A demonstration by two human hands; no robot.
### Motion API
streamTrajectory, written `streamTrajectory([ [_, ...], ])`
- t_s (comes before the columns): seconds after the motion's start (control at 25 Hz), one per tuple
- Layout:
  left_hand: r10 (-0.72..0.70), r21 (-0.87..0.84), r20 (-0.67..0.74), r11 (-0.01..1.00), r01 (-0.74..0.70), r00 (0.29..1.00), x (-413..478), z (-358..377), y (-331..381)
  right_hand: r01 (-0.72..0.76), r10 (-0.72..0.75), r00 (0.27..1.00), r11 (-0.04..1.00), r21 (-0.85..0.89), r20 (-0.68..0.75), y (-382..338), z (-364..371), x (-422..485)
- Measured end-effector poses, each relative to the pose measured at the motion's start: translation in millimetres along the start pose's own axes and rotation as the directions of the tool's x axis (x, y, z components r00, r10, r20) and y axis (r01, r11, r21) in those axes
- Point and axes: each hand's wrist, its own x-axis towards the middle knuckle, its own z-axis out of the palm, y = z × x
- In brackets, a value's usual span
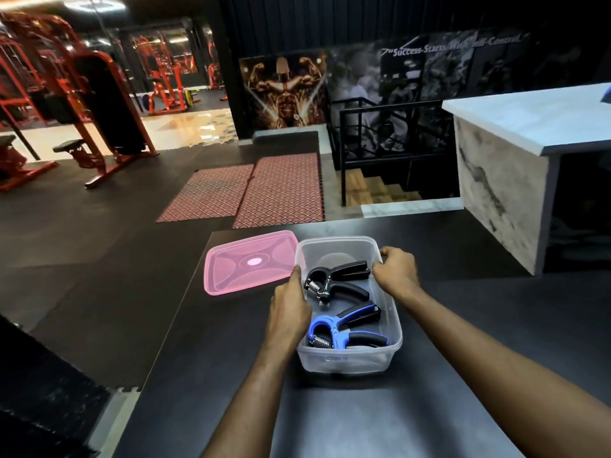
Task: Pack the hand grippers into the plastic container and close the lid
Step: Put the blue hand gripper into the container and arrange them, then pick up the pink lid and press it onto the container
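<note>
A clear plastic container [344,361] stands open on the dark table [363,418]. Inside it lie a black hand gripper [344,280] at the far end and a blue-and-black hand gripper [344,328] at the near end. My left hand [291,309] grips the container's left rim, fingers over the edge. My right hand [395,271] holds the right rim near the far corner. The pink lid [251,262] lies flat on the table, just left of the container and touching its far-left corner.
The table's left edge runs diagonally close to the lid. A white marble counter [515,153] stands at the right. Beyond the table are red patterned mats [251,190], a railed stairwell [380,166] and red gym machines [82,104] at far left.
</note>
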Motion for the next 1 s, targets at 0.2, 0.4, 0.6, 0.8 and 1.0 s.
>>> streamTrajectory([
  [0.2, -0.024, -0.017, -0.057, 1.000, 0.023, 0.998, 2, 11, 13, -0.010, 0.010, 1.000, 0.999, -0.047, 0.006, 10, -5, 16],
  [0.4, 0.006, -0.090, -0.045, 0.996, -0.010, 0.999, 11, 0, 0, 0.024, -0.024, 1.000, 0.956, -0.292, 0.006, -5, 0, 27],
  [0.6, 0.016, -0.072, -0.131, 0.997, -0.026, 0.991, 31, -38, -49, 0.118, -0.154, 0.983, 0.948, -0.297, -0.102, -55, 31, 27],
  [0.8, -0.024, -0.011, -0.145, 1.000, 0.022, 0.989, 55, -85, -118, 0.241, -0.243, 0.970, 0.968, -0.074, -0.014, -123, 89, 7],
  [1.0, -0.041, -0.061, -0.118, 0.998, 0.034, 0.992, 72, -108, -179, 0.248, -0.230, 0.960, 0.963, -0.104, 0.162, -172, 164, -14],
])
